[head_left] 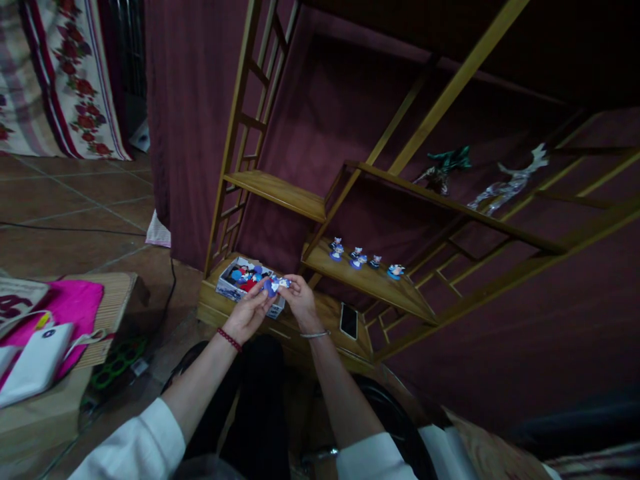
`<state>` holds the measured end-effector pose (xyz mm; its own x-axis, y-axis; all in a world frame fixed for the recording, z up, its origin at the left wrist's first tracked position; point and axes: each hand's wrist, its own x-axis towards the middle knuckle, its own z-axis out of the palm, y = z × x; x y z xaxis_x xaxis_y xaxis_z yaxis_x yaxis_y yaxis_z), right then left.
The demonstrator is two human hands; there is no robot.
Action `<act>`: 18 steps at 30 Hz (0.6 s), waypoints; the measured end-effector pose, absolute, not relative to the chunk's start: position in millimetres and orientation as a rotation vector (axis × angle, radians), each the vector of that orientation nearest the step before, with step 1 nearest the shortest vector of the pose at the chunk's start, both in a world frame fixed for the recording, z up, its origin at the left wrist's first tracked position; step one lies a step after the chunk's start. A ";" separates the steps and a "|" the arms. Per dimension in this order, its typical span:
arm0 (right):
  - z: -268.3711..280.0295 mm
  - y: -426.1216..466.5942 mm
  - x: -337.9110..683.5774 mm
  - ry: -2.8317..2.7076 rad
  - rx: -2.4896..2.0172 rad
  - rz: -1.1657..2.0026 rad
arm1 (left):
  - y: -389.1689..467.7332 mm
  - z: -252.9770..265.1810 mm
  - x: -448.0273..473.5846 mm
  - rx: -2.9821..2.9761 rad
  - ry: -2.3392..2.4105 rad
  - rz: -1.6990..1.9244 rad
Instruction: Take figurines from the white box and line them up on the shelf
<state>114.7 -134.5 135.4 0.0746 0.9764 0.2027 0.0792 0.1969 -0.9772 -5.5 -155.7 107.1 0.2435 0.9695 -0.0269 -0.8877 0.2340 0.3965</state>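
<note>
Between my two hands is a small blue-and-white figurine [277, 285]. My left hand [249, 312] pinches its blue base, while the fingers of my right hand [301, 301] close on its other end. Just behind and partly under my hands, an open box [227, 291] holds a jumble of red, blue and white pieces. On the wooden shelf [325, 270] beyond my right hand stand several similar small figurines [357, 257] on blue or dark bases.
A phone [349, 321] lies on the lower shelf to the right. Higher up stand a green ornament [450, 160] and a clear glass-like ornament [510, 183]. At left, a cardboard-topped box [120, 300] bears a pink cloth [85, 300] and a white power bank [43, 360].
</note>
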 end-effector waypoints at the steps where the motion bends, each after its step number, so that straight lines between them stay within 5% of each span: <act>1: 135.7 -134.4 114.7 -1.292 -1.146 0.978 | -155.7 107.2 -5.6 0.331 0.291 1.302; 18: 148.7 -143.9 117.6 -1.346 -1.090 1.156 | -153.7 102.0 -9.8 0.387 0.273 1.314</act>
<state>117.6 -143.9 148.7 -0.0808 0.9881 0.1310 0.0199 0.1330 -0.9909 -9.8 -153.7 102.0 0.2369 0.9712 0.0234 -0.8818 0.2049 0.4247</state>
